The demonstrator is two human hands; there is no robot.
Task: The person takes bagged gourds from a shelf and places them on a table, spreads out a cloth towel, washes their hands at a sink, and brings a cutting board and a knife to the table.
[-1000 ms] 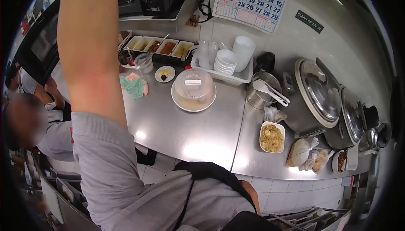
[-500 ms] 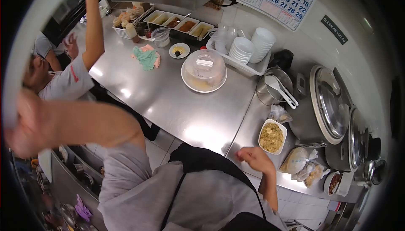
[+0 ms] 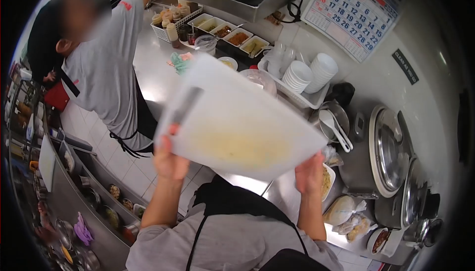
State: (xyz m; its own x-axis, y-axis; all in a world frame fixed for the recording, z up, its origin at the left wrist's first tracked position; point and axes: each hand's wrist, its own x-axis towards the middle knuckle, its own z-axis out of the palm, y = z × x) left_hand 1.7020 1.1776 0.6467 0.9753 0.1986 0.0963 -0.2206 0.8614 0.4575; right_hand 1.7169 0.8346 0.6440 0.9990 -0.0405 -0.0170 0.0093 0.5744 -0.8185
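A white cutting board (image 3: 247,122) with a yellowish stain is held up and tilted in front of me, over the counter. My left hand (image 3: 170,159) is closed on its left corner. Under that hand's fingertip lies a blurred grey strip (image 3: 187,105), perhaps a knife blade; its handle cannot be made out. At the board's right corner my right hand (image 3: 310,172) grips the edge. Behind the board, a clear dome cover (image 3: 261,79) shows only in part. A white tub of chopped food (image 3: 326,183) is partly hidden behind my right hand.
A co-worker (image 3: 101,58) stands at the left with an arm raised. White bowls (image 3: 298,76) fill a tray beside the wall. Sauce bottles (image 3: 172,33) and a topping rack (image 3: 237,38) line the back. Large lidded pots (image 3: 388,135) and bagged food (image 3: 341,209) are at the right.
The cutting board has come into view, held in both my hands. My left hand has moved in from the far left. The co-worker stands more fully in view.
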